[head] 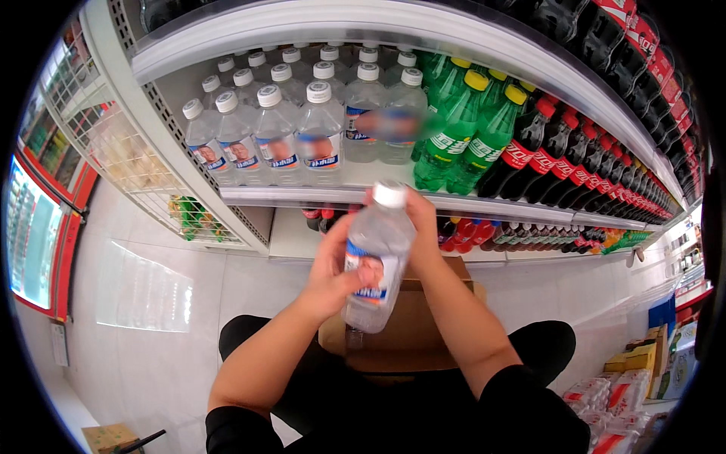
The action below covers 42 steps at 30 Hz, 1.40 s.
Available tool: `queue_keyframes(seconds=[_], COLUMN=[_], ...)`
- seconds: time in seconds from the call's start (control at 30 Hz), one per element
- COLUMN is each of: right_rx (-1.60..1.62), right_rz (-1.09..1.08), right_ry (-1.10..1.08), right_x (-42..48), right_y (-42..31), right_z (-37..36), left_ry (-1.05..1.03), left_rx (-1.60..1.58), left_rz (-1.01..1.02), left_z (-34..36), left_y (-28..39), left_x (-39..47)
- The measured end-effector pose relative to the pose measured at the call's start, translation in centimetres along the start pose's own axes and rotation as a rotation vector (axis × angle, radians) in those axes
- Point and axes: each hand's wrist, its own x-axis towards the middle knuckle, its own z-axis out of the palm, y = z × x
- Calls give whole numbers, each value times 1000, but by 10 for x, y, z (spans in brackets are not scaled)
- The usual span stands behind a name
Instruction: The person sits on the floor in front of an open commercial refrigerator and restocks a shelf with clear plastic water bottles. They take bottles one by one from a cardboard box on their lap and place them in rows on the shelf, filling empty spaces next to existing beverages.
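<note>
A clear plastic bottle with a white cap and a blue and white label is held tilted between both hands, just in front of the shelf's edge. My left hand wraps its left side, thumb across the label. On the far right side, my right hand is against the bottle's upper part; its fingertips are partly hidden behind it. Rows of like bottles stand on the white shelf beyond. Below the hands, an open cardboard box sits between my knees.
Green bottles with yellow caps and cola bottles with red caps stand right of the clear ones. The lower shelf holds more drinks. A wire rack and a red-framed cooler are at left; packaged goods lie lower right.
</note>
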Motion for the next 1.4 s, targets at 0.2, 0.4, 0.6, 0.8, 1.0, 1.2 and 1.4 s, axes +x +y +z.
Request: queue_keyframes(seconds=[0.2,0.4,0.6,0.8,1.0,1.2,1.4], right_rx=[-2,78,-151,-350,-506,-511,-1027], right_rz=[-158,-67,-425,-274,-523,-563,807], right_ry=[-149,-92,170,240,417,361,-397], right_x=[-64,-26,46,61,50,-58,-186], right_y=[-34,-43,-25,-16,1,98,258], right_z=[34,23,11,13,23,45,53], left_ry=[287,92,128,232,284,309,293], left_rx=[515,815,1068,1112,1141,1137,1147], left_rz=[470,600,652,646,651,578,506], left_z=[-8,-17,-15,-21,-20,-17,-10], left_y=[-23,-12,0,3,7,14,13], left_x=[21,26,37,31,25,17,18])
